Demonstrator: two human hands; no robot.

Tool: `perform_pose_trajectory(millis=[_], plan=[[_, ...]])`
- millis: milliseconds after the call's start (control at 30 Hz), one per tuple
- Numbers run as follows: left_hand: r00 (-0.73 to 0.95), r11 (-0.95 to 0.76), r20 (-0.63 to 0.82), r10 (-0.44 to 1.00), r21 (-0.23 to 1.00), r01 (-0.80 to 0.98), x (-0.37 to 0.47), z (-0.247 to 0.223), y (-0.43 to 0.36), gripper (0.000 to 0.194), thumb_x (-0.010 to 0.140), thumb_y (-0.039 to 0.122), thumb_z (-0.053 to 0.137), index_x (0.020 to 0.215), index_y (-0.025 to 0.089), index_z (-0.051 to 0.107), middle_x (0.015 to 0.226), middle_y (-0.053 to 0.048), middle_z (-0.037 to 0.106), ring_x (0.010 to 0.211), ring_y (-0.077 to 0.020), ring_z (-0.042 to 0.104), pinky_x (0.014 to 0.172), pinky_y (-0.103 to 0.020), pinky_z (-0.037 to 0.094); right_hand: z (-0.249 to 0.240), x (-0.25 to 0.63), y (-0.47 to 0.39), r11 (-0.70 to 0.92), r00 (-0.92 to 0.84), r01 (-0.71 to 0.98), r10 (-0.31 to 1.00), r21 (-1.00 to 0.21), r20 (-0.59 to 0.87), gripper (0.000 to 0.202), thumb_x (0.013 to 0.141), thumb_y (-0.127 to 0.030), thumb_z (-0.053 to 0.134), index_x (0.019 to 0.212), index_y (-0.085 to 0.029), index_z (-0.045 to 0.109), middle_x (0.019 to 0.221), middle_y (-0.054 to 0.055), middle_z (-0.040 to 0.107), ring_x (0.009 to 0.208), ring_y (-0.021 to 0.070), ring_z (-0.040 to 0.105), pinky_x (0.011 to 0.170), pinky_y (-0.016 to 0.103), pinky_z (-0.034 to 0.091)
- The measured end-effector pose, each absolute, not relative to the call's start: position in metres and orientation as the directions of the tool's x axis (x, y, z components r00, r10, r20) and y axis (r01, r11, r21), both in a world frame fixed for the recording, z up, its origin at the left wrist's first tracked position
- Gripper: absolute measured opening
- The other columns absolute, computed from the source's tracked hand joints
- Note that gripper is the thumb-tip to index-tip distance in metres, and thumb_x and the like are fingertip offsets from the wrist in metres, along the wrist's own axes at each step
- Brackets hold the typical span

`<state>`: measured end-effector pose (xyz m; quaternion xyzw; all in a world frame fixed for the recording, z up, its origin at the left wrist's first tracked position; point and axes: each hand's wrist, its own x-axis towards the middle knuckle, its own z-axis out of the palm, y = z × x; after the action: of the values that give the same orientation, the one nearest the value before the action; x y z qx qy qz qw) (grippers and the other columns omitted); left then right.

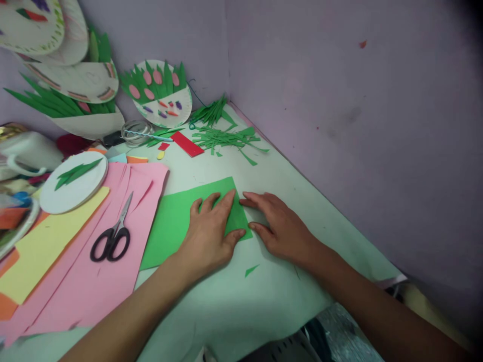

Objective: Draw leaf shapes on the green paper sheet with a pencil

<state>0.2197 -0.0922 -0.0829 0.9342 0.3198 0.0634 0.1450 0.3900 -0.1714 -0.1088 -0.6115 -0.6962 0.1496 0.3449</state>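
Note:
A bright green paper sheet (pixel 169 221) lies flat on the pale table. My left hand (pixel 213 229) rests on its right part, fingers spread and palm down. At the sheet's right edge is my right hand (pixel 281 223), its fingers apart and its fingertips at or just beside the edge. A small green scrap (pixel 251 270) lies below the sheet. Black-handled scissors (pixel 115 236) rest on pink paper (pixel 109 286) to the left, blades pointing away from me.
Green paper strips (pixel 226 138) and a red piece (pixel 187 145) lie at the back. Paper plates, one with green leaves and pink shapes (pixel 162 93), lean on the wall. A white disc (pixel 75 193), yellow paper (pixel 49 251) and a mug (pixel 32 153) are at left.

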Motion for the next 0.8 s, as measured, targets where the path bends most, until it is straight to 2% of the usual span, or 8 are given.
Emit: perform_pose_trajectory(millis=[100,467,667,800], plan=[[0.777,-0.741,0.040,0.629,0.332,0.583,0.2207,-0.0853,-0.0919,0.076,0.083,0.032,0.058,0.146,0.012,0.019,0.143,-0.014,0.044,0.131,-0.0324,0.034,0.105,-0.054,0.023,-0.1089,0.3895,-0.1713,0.200,-0.002,0.741,0.955,-0.641,0.295,0.055,0.083,-0.012,0.051,0.135,-0.021,0.037,0.124,0.007,0.062,0.117,0.0263,0.048,0.100,0.049,0.042],[0.759,-0.733,0.059,0.649,0.314,0.603,0.2237,-0.0870,-0.0955,0.064,0.086,0.036,0.057,0.141,0.015,0.032,0.138,-0.015,0.049,0.131,-0.0342,0.035,0.104,-0.057,0.024,-0.1075,0.3887,-0.1709,0.202,-0.022,0.770,0.956,-0.605,0.291,0.060,0.081,-0.010,0.050,0.138,-0.022,0.035,0.124,0.009,0.061,0.117,0.0268,0.050,0.100,0.050,0.041],[0.779,-0.756,0.058,0.625,0.295,0.584,0.2216,-0.0873,-0.0955,0.043,0.086,0.035,0.057,0.126,0.021,0.049,0.143,-0.009,0.045,0.131,-0.0342,0.036,0.104,-0.058,0.025,-0.1067,0.3877,-0.1712,0.191,-0.009,0.766,0.958,-0.613,0.288,0.055,0.083,-0.012,0.049,0.136,-0.021,0.038,0.124,0.009,0.061,0.118,0.0259,0.051,0.103,0.051,0.039],[0.798,-0.776,0.054,0.600,0.281,0.564,0.2197,-0.0873,-0.0945,0.038,0.090,0.034,0.050,0.125,0.020,0.051,0.144,-0.008,0.045,0.132,-0.0342,0.035,0.103,-0.059,0.026,-0.1067,0.3873,-0.1718,0.185,-0.003,0.755,0.960,-0.629,0.279,0.055,0.083,-0.011,0.048,0.136,-0.021,0.037,0.125,0.009,0.061,0.119,0.0259,0.049,0.104,0.052,0.037]])
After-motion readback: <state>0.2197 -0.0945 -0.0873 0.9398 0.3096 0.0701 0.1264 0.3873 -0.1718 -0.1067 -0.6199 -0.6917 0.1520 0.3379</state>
